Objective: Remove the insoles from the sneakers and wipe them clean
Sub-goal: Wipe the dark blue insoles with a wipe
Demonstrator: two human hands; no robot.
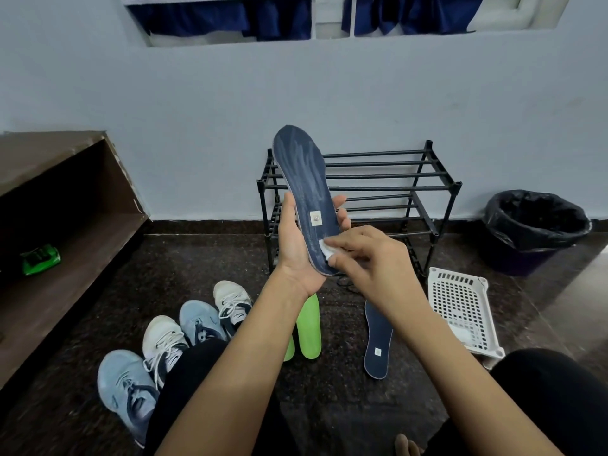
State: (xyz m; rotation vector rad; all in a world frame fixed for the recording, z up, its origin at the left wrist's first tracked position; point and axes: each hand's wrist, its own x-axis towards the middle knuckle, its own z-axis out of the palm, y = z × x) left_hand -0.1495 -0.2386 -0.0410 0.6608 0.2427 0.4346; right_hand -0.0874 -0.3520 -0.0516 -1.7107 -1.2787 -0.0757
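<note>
My left hand point(294, 245) grips a dark blue insole point(306, 179) by its heel half and holds it upright, toe end up, with wet streaks on its upper part. A small white wipe point(325, 249) is pinched in my right hand point(371, 258) and pressed against the insole's heel. A second dark blue insole point(378, 340) lies on the floor to the right. Two green insoles point(309, 327) lie on the floor under my left forearm. Several sneakers, two light blue point(126, 386) and two white point(163, 340), sit in a row at the lower left.
A black metal shoe rack point(388, 189) stands against the wall behind the insole. A white perforated basket point(460, 311) lies on the floor at the right. Further right is a bin with a black liner point(536, 225). A brown shelf point(65, 232) with a green packet point(41, 258) is at left.
</note>
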